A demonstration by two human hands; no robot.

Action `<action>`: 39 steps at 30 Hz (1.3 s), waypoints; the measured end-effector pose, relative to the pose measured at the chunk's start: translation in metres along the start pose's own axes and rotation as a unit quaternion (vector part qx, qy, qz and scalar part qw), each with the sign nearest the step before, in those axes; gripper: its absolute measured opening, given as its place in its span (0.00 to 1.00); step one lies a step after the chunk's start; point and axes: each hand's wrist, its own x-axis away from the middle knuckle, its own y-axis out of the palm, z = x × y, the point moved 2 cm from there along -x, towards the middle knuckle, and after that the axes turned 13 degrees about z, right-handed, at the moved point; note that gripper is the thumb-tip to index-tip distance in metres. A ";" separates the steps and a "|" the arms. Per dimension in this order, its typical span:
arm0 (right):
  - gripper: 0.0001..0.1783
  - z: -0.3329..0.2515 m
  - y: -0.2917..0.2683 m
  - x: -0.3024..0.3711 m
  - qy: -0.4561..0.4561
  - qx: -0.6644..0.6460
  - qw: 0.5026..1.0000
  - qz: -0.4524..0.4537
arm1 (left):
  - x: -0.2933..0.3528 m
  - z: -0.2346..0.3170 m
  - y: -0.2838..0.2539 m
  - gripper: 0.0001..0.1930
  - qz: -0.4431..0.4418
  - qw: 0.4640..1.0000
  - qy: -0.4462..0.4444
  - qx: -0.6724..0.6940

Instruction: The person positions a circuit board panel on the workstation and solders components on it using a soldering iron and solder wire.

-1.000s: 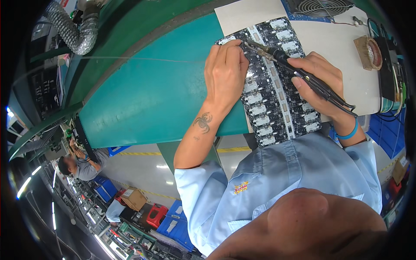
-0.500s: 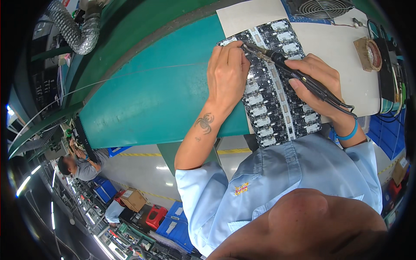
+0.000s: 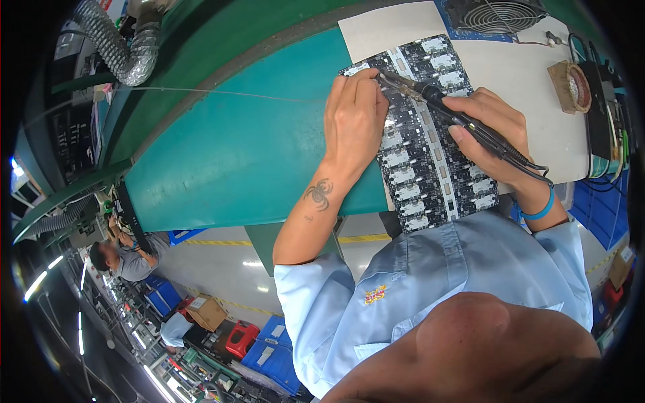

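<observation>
Change since earlier frames: panel, both hands and iron sit slightly farther and to the right in view; the thin wire over the green surface now runs straighter, higher at its left end.
Left hand [image 3: 354,121]: palm down on the left edge of the circuit board panel [image 3: 430,168]; fingers curled together, fingertips pinched at the far left corner of the panel, where the thin solder wire [image 3: 222,93] ends. Whether the wire sits between the fingertips cannot be told.
Right hand [image 3: 494,127]: closed around the black handle of the soldering iron [image 3: 463,121], held like a pen, thumb along the shaft.
Iron tip: points left and far, meeting the panel just beside the left fingertips.
Panel position: black board with rows of white parts, lying half on the green bench top [image 3: 242,154], half on the white mat [image 3: 524,94]; near end overhangs the bench edge toward the body.
Cable: runs from the iron's rear past the right wrist, which wears a blue wristband [image 3: 539,209].
Far right: brown tip-cleaner holder [image 3: 571,84] on the mat; fan grille [image 3: 497,12] at the far edge.
Far left: silver flexible duct [image 3: 121,47].
Below bench, left: another person [image 3: 127,258] seated at a separate station.
</observation>
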 end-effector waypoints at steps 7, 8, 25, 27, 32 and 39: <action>0.19 0.001 -0.004 0.001 0.012 0.002 1.000 0.012 | 0.002 -0.001 0.000 0.12 -0.015 1.000 -0.009 0.002; 0.19 0.001 -0.004 0.001 0.017 0.002 1.000 0.012 | 0.002 0.000 0.000 0.12 -0.015 1.000 -0.009 0.002; 0.19 0.003 -0.004 0.002 0.016 0.005 1.000 0.007 | 0.001 -0.001 0.000 0.11 0.000 1.000 -0.012 0.019; 0.19 0.003 -0.004 0.002 0.015 0.005 1.000 0.006 | 0.001 -0.002 0.001 0.11 -0.002 1.000 -0.012 0.017; 0.19 0.004 -0.002 0.002 0.009 -0.002 1.000 0.006 | 0.002 -0.002 0.002 0.11 -0.007 1.000 -0.013 0.011; 0.19 0.004 0.000 0.003 0.008 -0.002 1.000 -0.005 | 0.002 -0.001 0.003 0.11 -0.009 1.000 -0.014 0.007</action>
